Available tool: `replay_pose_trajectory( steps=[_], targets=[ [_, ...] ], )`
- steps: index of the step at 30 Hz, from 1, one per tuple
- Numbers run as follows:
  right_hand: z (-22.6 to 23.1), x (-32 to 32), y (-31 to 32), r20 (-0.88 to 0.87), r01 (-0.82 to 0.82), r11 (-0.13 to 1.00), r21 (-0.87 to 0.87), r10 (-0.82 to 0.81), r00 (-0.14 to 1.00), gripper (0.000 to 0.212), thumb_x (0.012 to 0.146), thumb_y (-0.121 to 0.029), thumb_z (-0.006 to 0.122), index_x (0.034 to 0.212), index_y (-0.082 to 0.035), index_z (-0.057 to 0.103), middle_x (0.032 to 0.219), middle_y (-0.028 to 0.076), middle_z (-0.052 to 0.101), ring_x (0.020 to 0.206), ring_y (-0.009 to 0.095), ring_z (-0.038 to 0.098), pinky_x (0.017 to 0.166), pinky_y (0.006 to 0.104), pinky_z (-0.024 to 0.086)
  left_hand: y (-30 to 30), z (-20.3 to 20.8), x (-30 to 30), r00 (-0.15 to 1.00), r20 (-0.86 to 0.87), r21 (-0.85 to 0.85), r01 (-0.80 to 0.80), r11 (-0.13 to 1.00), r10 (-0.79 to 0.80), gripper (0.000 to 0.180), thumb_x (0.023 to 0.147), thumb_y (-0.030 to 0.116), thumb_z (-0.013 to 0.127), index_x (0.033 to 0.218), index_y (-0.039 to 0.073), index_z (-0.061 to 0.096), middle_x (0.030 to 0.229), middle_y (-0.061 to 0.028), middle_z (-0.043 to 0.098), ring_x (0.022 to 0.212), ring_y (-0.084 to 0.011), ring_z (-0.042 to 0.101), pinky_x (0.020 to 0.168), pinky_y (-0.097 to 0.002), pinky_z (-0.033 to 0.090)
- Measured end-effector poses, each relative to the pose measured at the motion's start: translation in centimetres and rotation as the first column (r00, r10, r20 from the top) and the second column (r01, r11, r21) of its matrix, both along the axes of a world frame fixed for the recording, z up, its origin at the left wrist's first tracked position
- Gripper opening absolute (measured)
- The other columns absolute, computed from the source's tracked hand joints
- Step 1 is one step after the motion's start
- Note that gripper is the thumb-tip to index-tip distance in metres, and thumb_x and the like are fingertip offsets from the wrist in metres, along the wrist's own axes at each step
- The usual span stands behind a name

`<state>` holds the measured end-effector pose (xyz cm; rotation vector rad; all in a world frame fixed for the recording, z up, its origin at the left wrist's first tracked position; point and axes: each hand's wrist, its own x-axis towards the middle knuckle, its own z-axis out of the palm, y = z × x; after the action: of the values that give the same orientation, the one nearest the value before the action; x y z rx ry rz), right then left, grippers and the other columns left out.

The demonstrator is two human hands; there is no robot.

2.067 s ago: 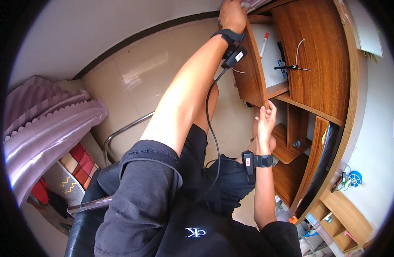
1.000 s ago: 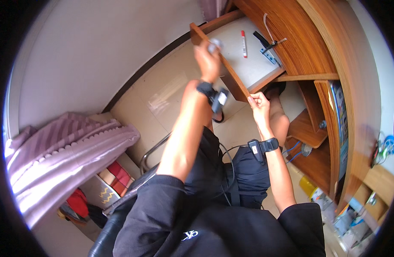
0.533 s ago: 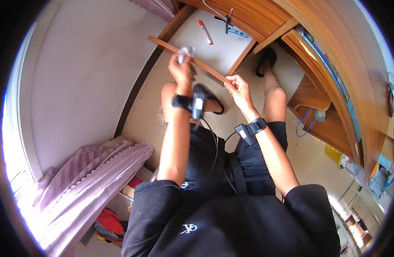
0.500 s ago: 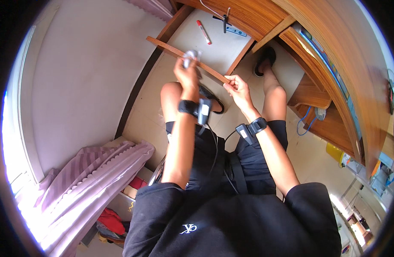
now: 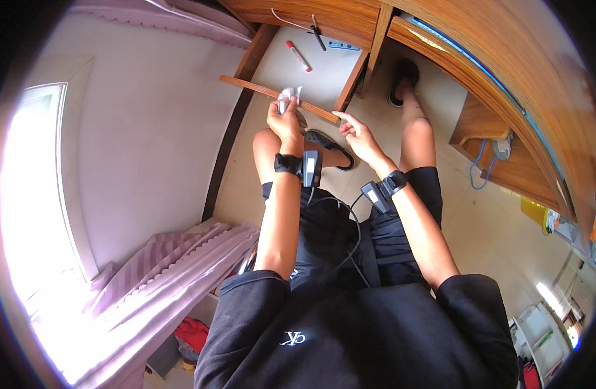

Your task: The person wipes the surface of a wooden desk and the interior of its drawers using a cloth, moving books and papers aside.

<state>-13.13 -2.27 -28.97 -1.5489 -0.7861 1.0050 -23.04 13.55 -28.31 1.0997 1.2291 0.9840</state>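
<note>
My left hand (image 5: 286,120) is closed around a crumpled white tissue or cloth (image 5: 287,94), held against the front board (image 5: 252,86) of a pulled-out wooden drawer. My right hand (image 5: 364,139) has its fingers apart, the index finger reaching to the right end of that board and appearing to touch it. On the drawer's white bottom (image 5: 272,68) lie a red-and-white marker (image 5: 298,56), a thin black object (image 5: 319,37) and a flat blue-and-white item (image 5: 343,45).
The wooden desk (image 5: 434,19) spans the top and right, with a lower shelf (image 5: 482,126) and a blue cable (image 5: 477,175). A pale wall (image 5: 155,129) and a bright window (image 5: 32,181) stand at left, above a mauve curtain (image 5: 162,279). My legs straddle the space before the drawer.
My left hand with the white tissue or cloth has slowed and stays near the board. My right hand has loosened its pinch on the board's end, index finger now stretched. The view has shifted slightly.
</note>
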Motion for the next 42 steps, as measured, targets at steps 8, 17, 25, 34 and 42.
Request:
replay_pose_trajectory(
  steps=[8,17,25,34,42],
  targets=[
    [3.0,-0.3,5.0,0.629,0.068,0.996,0.058,-0.090,0.772,0.008,0.086,-0.007,0.051,0.089,0.000,0.053,0.096,0.017,0.057,0.095,0.036,0.054,0.083,0.0436,0.044,-5.6,-0.6,1.7,0.957,-0.248,0.168,-0.110,0.980,0.150,0.019,0.078,0.010,0.073,0.080,0.003,0.055,0.075,-0.0036,0.059,0.069,-0.0115,0.051,0.061,-0.0280,0.045],
    [2.8,1.0,11.8,0.770,-0.157,0.962,-0.222,0.272,0.577,0.027,0.096,-0.023,0.046,0.081,-0.002,0.051,0.076,0.021,0.060,0.071,0.040,0.059,0.061,0.0471,0.046,6.8,0.2,1.6,0.845,-0.314,0.384,-0.305,0.872,0.434,0.017,0.093,0.010,0.047,0.104,-0.002,0.044,0.103,-0.0239,0.050,0.095,-0.0372,0.050,0.083,-0.0453,0.039],
    [3.0,1.7,13.3,0.770,-0.183,0.960,-0.211,0.278,0.574,0.034,0.099,-0.022,0.038,0.083,0.003,0.054,0.077,0.026,0.058,0.074,0.046,0.055,0.062,0.0491,0.043,11.1,-7.5,2.3,0.825,-0.270,0.226,-0.447,0.865,0.497,0.017,0.089,0.002,0.043,0.103,-0.006,0.040,0.101,-0.0300,0.048,0.094,-0.0470,0.047,0.081,-0.0519,0.037],
    [2.6,4.1,13.3,0.783,-0.116,0.957,-0.267,0.286,0.553,0.040,0.100,-0.023,0.033,0.081,0.008,0.050,0.076,0.030,0.052,0.073,0.048,0.048,0.066,0.0484,0.039,14.9,-2.5,3.9,0.872,-0.017,0.195,-0.476,0.857,0.489,0.017,0.087,0.000,0.045,0.104,-0.003,0.043,0.101,-0.0262,0.047,0.094,-0.0447,0.047,0.082,-0.0482,0.037],
    [2.3,3.6,13.6,0.745,-0.139,0.926,-0.351,0.366,0.558,0.042,0.101,-0.024,0.031,0.090,0.009,0.053,0.086,0.031,0.057,0.082,0.049,0.052,0.072,0.0473,0.042,12.9,-12.4,3.6,0.876,-0.120,-0.129,-0.480,0.868,0.466,0.025,0.089,0.004,0.045,0.113,-0.003,0.043,0.109,-0.0275,0.049,0.103,-0.0440,0.048,0.088,-0.0463,0.038]
  ],
)
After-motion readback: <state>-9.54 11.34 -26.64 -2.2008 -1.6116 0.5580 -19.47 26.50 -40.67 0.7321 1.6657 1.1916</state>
